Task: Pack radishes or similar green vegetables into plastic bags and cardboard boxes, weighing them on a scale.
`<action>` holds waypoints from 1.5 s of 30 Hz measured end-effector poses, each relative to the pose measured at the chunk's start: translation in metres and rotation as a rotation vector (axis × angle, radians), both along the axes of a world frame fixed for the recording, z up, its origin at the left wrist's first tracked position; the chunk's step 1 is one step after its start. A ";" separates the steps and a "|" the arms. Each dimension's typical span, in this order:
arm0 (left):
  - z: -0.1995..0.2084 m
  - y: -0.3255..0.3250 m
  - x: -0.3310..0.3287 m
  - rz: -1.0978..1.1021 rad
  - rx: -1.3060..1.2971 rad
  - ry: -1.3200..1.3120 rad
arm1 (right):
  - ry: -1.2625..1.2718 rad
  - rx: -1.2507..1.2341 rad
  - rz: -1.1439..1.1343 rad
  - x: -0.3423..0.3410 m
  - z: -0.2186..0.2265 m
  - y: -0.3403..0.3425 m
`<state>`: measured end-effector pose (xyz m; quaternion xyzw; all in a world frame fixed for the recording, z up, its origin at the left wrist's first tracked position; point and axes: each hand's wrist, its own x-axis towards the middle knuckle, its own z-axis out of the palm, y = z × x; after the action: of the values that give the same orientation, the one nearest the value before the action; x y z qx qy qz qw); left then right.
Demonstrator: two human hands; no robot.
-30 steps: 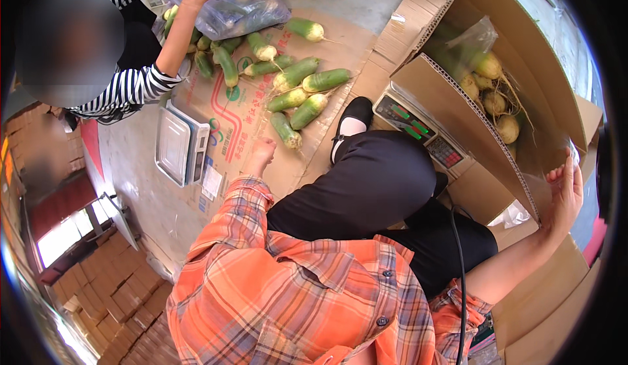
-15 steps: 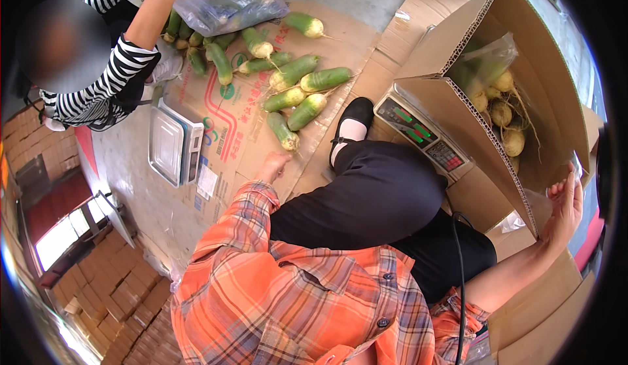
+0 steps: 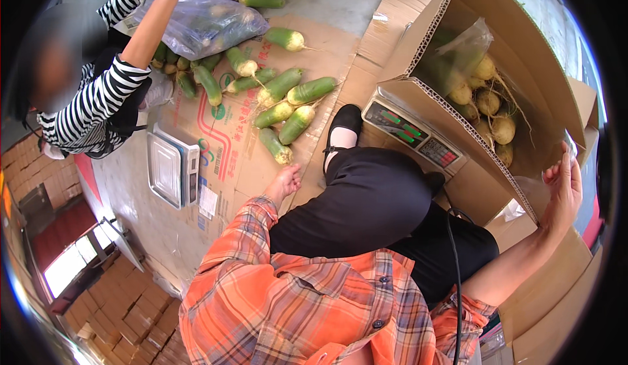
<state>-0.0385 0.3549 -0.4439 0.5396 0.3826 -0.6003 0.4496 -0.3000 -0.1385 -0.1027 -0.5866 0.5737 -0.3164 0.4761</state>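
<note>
My left hand [image 3: 282, 180] is curled closed just below a green-and-white radish [image 3: 275, 146], apart from it, and nothing shows in it. Farther up, several more radishes [image 3: 296, 124] lie in a loose cluster on flattened cardboard [image 3: 247, 144]. At the far right my right hand [image 3: 564, 180] pinches a bit of clear plastic bag [image 3: 571, 145] at the side of an open cardboard box [image 3: 451, 113]. Inside that box, several radishes with long roots [image 3: 487, 102] rest, partly covered by clear plastic [image 3: 472, 41].
The box stands on a digital scale [image 3: 413, 133] with a lit green display. A second scale [image 3: 166, 169] sits at left. Opposite, a person in striped sleeves [image 3: 98, 113] reaches over a filled plastic bag [image 3: 203, 21]. A black cable [image 3: 456, 280] crosses my lap.
The view has shifted, so the radishes and box sit further left. My left hand has turned slightly, its curled fingers showing more. My right hand keeps its hold on the plastic.
</note>
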 end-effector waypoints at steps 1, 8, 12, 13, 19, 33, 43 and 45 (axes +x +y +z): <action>-0.001 0.002 -0.001 0.016 0.061 -0.053 | -0.022 0.000 0.009 0.001 -0.001 -0.001; 0.085 0.017 0.029 -0.260 0.255 -0.530 | -0.066 0.029 0.037 0.005 0.007 -0.001; 0.144 -0.002 0.060 -0.275 0.249 -0.661 | -0.055 0.026 0.020 0.005 0.005 -0.002; 0.158 -0.009 0.062 -0.375 0.196 -0.701 | -0.045 0.029 0.011 0.003 0.004 -0.002; 0.269 -0.062 0.064 -0.480 -0.029 -0.904 | -0.098 0.031 0.005 0.002 0.006 -0.001; 0.472 -0.198 0.041 -0.496 -0.904 -1.363 | -0.293 0.016 0.042 0.002 0.012 0.004; 0.456 -0.399 -0.015 -1.440 -0.923 -0.916 | -0.363 0.077 -0.023 -0.010 0.011 0.004; 0.430 -0.425 -0.032 -1.471 -0.997 -0.875 | -0.367 0.076 -0.019 -0.008 0.013 0.004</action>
<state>-0.0700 -0.0700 -0.0143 0.5659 -0.5443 -0.5700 0.2421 -0.3076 -0.1350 -0.0901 -0.4951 0.4945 -0.4006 0.5915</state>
